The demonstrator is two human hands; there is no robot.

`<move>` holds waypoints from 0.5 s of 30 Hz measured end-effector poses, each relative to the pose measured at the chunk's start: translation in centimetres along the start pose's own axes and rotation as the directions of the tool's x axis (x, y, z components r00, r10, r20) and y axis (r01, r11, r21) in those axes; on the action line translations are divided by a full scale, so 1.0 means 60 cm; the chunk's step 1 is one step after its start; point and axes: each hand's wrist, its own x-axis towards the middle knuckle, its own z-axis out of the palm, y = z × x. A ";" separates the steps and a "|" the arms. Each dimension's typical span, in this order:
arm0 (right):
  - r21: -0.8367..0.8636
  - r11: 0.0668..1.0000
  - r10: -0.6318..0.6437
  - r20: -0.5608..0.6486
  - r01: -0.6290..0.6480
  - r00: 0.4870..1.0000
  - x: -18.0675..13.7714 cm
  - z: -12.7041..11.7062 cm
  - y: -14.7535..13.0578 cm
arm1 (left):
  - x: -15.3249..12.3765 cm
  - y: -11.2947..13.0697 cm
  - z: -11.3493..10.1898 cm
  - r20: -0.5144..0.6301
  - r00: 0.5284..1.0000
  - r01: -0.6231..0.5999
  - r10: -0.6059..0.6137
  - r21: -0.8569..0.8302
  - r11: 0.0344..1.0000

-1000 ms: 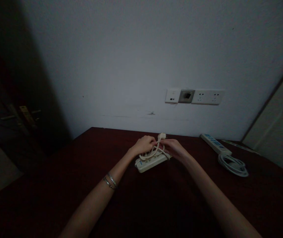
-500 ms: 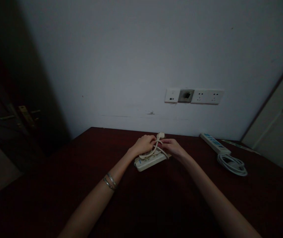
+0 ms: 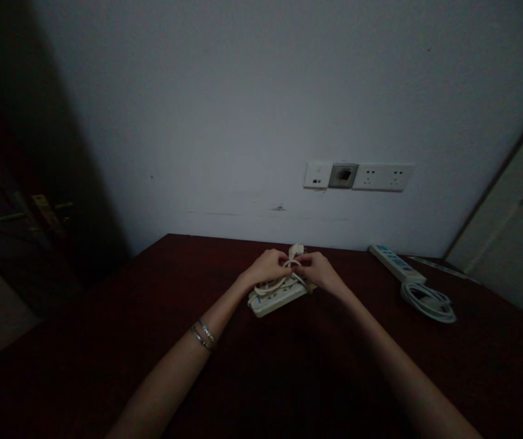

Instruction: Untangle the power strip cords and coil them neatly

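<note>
A white power strip (image 3: 274, 301) lies slanted on the dark red table, its cable (image 3: 270, 289) looped over its top. The cable's plug (image 3: 296, 249) sticks up just beyond my fingers. My left hand (image 3: 268, 267) is closed on the cable from the left, with its fingertips partly hidden. From the right, my right hand (image 3: 318, 271) pinches the same cable, thumb and fingers together. Both hands nearly meet above the strip, at the loop below the plug. Two silvery bangles circle my left wrist.
At the right lies a second power strip (image 3: 393, 263) with blue markings and a coiled grey-white cable (image 3: 428, 302). Wall sockets (image 3: 382, 178) sit above the back edge of the table (image 3: 188, 280). A dark door with a brass handle (image 3: 46, 210) stands at the left, a pale door (image 3: 517, 231) at the right.
My fingers have come closer together on the cable, and the loop beneath the plug has shifted slightly. The power strip stays in about the same place.
</note>
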 end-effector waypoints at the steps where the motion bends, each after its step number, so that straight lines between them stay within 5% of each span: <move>1: -0.059 0.998 -0.002 -0.025 0.001 1.000 -0.003 -0.002 -0.003 | 0.000 0.001 0.001 -0.001 1.000 0.013 -0.013 0.014 1.000; 8: -0.533 0.844 -0.045 -0.188 -0.063 0.981 -0.028 -0.015 -0.039 | -0.001 0.005 -0.002 -0.019 0.998 0.059 -0.059 0.022 0.998; 15: -0.546 0.821 -0.247 -0.079 0.166 0.966 -0.016 -0.029 -0.015 | -0.001 0.006 -0.005 -0.005 1.000 -0.014 0.014 -0.018 1.000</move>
